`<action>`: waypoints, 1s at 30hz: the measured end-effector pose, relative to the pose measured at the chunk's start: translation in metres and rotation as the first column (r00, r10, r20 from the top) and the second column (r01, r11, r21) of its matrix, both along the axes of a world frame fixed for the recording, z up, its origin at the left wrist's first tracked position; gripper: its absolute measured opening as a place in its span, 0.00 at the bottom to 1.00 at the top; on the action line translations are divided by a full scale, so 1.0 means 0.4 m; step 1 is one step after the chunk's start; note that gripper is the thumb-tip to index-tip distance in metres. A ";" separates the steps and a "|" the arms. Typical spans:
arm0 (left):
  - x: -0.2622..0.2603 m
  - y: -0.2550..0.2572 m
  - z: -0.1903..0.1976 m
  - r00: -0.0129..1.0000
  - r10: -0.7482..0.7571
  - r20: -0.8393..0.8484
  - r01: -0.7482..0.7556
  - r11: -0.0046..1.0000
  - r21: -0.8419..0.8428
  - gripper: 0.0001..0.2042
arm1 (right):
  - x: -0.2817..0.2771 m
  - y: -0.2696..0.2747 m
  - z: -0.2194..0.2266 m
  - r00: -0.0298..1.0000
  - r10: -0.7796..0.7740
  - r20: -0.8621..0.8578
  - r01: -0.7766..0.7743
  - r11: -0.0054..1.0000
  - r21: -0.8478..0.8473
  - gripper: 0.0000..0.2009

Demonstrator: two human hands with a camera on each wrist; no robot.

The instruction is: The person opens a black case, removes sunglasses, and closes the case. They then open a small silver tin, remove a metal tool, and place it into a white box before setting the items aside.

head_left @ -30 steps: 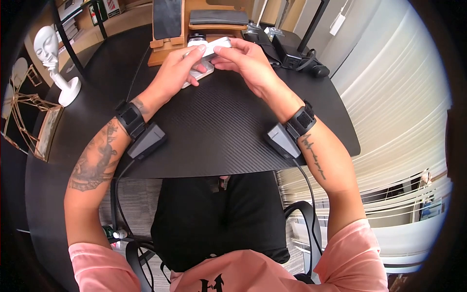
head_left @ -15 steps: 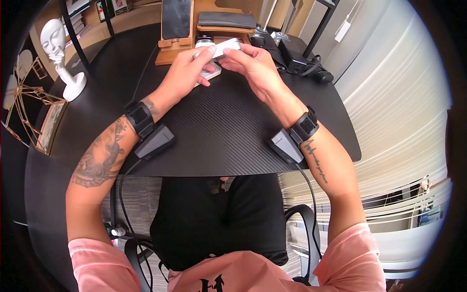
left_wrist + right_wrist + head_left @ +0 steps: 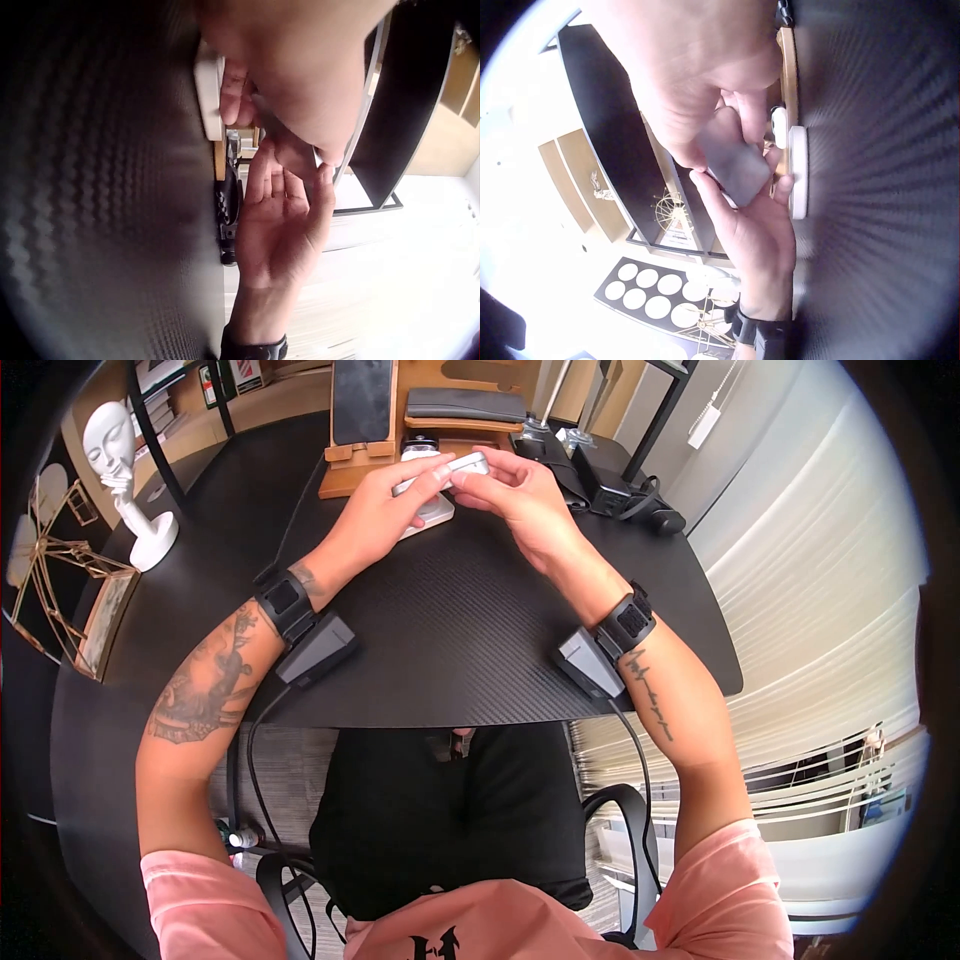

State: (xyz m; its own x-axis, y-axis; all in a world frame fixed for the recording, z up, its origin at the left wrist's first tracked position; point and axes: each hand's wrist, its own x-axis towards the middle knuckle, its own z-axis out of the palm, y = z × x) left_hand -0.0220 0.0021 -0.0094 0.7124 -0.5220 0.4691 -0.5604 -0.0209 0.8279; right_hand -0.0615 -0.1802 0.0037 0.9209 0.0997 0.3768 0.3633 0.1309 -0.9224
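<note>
Both hands hold a small, slim, rounded white-and-silver block point(image 3: 468, 464) between them, above the far part of the black table. My left hand point(image 3: 385, 500) grips its left end, with the thumb along the near side. At the right end, my right hand point(image 3: 528, 500) pinches it between thumb and fingers. The right wrist view shows the block's smooth grey face point(image 3: 739, 169), with fingers at both ends. Under the hands, a flat white slab point(image 3: 434, 515) lies on the table, partly covered by the left hand.
Behind the hands stands a wooden stand point(image 3: 345, 480) bearing a dark phone-like panel, beside a dark case point(image 3: 465, 403) on a wooden shelf. Black devices and cables point(image 3: 610, 485) lie at the back right. A white face sculpture point(image 3: 150, 540) and a gold wire ornament point(image 3: 60, 550) stand left.
The head view has shifted slightly. The block has turned a little between the hands and shows less of its white face. The left hand's lower fingers have drawn in.
</note>
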 end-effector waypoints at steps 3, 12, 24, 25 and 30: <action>-0.007 -0.004 -0.003 0.999 0.051 0.011 -0.051 0.999 0.014 0.22 | 0.006 -0.001 -0.005 1.000 0.001 -0.012 -0.001 1.000 -0.005 0.33; -0.007 -0.003 0.002 0.997 0.080 -0.008 -0.080 0.996 0.031 0.22 | -0.003 0.017 0.004 1.000 -0.006 -0.012 0.007 0.999 0.034 0.30; -0.015 -0.012 0.000 0.996 0.089 -0.006 -0.089 0.995 -0.044 0.23 | -0.005 0.021 0.005 0.997 -0.081 -0.007 0.081 0.996 0.032 0.20; -0.013 -0.011 0.002 0.996 0.091 -0.015 -0.091 0.995 -0.028 0.22 | -0.002 0.020 0.005 0.999 -0.044 -0.011 0.045 0.998 0.033 0.19; -0.009 -0.009 0.004 0.992 0.104 -0.074 -0.106 0.994 -0.024 0.22 | -0.013 0.025 0.006 0.998 0.012 -0.062 -0.008 0.998 0.065 0.15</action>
State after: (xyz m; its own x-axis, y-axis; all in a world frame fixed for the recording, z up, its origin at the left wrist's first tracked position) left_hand -0.0256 -0.0014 -0.0076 0.7956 -0.4299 0.4269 -0.4943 -0.0532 0.8676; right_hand -0.0669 -0.1703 0.0060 0.9420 0.0862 0.3243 0.3034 0.1942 -0.9329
